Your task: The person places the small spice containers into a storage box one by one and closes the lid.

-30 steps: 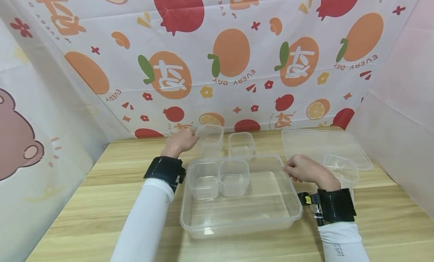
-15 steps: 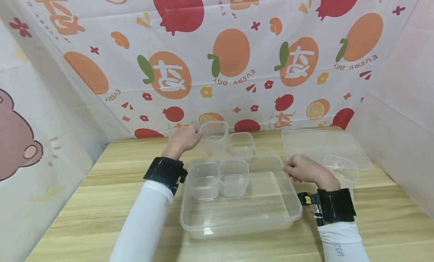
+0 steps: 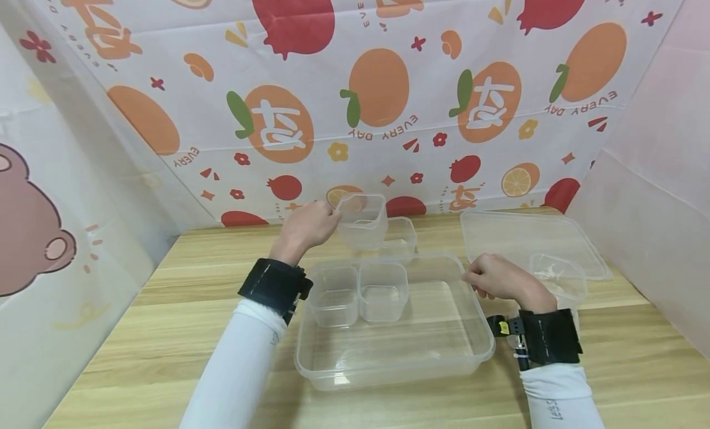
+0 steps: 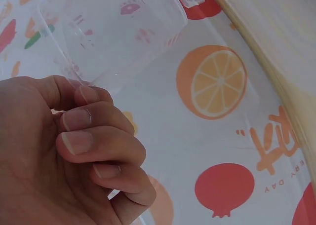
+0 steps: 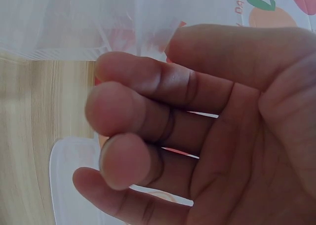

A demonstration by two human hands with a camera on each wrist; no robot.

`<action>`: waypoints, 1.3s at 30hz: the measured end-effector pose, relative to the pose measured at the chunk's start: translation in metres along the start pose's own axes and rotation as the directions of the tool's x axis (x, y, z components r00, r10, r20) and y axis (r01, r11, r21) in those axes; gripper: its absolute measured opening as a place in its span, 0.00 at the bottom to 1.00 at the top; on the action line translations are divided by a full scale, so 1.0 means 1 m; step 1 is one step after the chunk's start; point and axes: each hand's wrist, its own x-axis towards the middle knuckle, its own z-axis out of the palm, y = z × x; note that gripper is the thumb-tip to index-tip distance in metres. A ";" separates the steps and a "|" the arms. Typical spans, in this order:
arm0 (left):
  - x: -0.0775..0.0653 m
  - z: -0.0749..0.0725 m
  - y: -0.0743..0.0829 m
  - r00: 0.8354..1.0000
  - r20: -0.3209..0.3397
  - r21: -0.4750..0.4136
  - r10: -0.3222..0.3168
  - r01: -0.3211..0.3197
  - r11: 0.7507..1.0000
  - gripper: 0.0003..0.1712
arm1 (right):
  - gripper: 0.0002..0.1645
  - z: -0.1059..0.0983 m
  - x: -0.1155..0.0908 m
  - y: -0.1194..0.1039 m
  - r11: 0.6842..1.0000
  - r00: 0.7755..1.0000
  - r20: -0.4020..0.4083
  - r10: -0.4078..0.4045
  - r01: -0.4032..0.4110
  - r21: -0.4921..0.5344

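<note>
On my feed the printed cloth (image 3: 383,22) fills the back, above the wooden table (image 3: 161,330). The biggest container is the clear tray (image 3: 396,375), set near the middle; in it, side by side toward its back left, I count the left cup (image 3: 334,299) and the right cup (image 3: 383,293), both upright with the wood grain showing through. The flat clear lid (image 3: 516,235) lies behind to the right, and the side cup (image 3: 557,278) shows beyond the right wrist, partly hidden.

My left hand (image 3: 307,228) pinches the rim of the held cup (image 3: 360,222), behind the tray; I cannot tell whether its base touches the table. My right hand (image 3: 501,280) has the tray's right rim between thumb and finger, the other fingers curled.

Half a second ago the held cup stood farther left, just beside the rear cup (image 3: 403,244); now it overlaps that one in my head view. The tray and its two cups have stayed put.
</note>
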 end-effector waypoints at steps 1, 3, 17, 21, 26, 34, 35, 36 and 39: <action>0.000 0.000 0.001 1.000 -0.002 -0.001 0.005 -0.005 1.000 0.26 | 0.20 0.000 0.000 0.000 1.000 1.000 -0.001 0.000 0.000 0.000; -0.002 0.000 0.003 1.000 -0.007 -0.002 0.011 -0.011 1.000 0.26 | 0.20 0.000 0.000 0.000 1.000 1.000 -0.002 -0.001 0.001 -0.001; -0.013 -0.001 0.030 0.996 -0.049 0.014 0.070 -0.069 0.997 0.33 | 0.21 -0.001 -0.002 0.000 1.000 1.000 -0.001 -0.001 0.001 -0.001; -0.017 -0.002 0.036 0.994 -0.061 0.016 0.096 -0.095 0.995 0.33 | 0.21 0.000 -0.002 0.000 1.000 1.000 -0.002 0.002 -0.002 0.000; -0.019 -0.002 0.041 0.993 -0.062 0.009 0.104 -0.104 0.995 0.29 | 0.21 0.001 -0.003 -0.001 1.000 1.000 -0.002 -0.010 0.010 -0.002; -0.022 -0.001 0.050 0.987 -0.065 0.052 0.149 -0.146 0.988 0.29 | 0.22 0.000 -0.002 -0.001 1.000 1.000 0.000 -0.008 0.008 -0.010; -0.023 -0.001 0.051 0.986 -0.066 0.058 0.156 -0.152 0.987 0.29 | 0.22 0.000 -0.002 -0.001 1.000 1.000 0.000 -0.010 0.010 -0.011; -0.023 -0.001 0.052 0.984 -0.069 0.062 0.162 -0.158 0.985 0.29 | 0.22 0.000 -0.002 -0.001 1.000 1.000 0.000 -0.009 0.009 -0.012; -0.024 -0.001 0.055 0.983 -0.074 0.075 0.170 -0.164 0.984 0.28 | 0.21 0.000 -0.002 -0.001 1.000 1.000 0.003 0.003 -0.003 -0.011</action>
